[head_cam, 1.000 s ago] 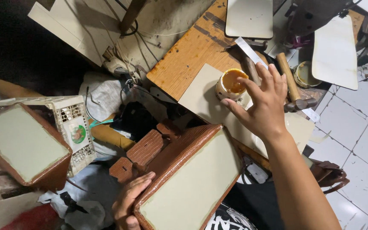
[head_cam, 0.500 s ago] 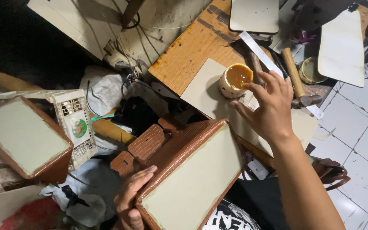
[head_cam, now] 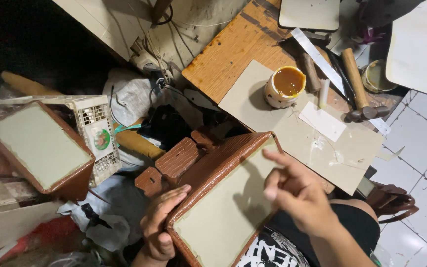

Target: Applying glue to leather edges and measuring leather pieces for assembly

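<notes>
At far left I see a second brown panel (head_cam: 38, 148) with a pale green-grey face, lying flat, a white plastic basket (head_cam: 97, 136) just beside it. Center bottom, my left hand (head_cam: 161, 227) grips the lower-left edge of the brown croc-textured bag panel (head_cam: 223, 207); fingers (head_cam: 174, 195) curled shut on the leather rim, thumb below. The panel sits tilted on my lap, pale lining side up, its upper corner near the cardboard sheet (head_cam: 297, 128). Matching brown leather pieces (head_cam: 176, 160) lie just above the left hand. Right of center, my right hand (head_cam: 297, 198) hovers over the panel's right side, blurred; fingers (head_cam: 277, 160) spread apart, holding nothing, index pointing up-left. I cannot tell if it touches the lining. Further up on the wooden surface (head_cam: 233, 49), an open glue pot (head_cam: 285, 86) with amber glue stands on the cardboard sheet, well apart from the right hand. Right of it a metal ruler (head_cam: 317, 59), then a hammer (head_cam: 357, 84) with wooden handle, touching the surface.
</notes>
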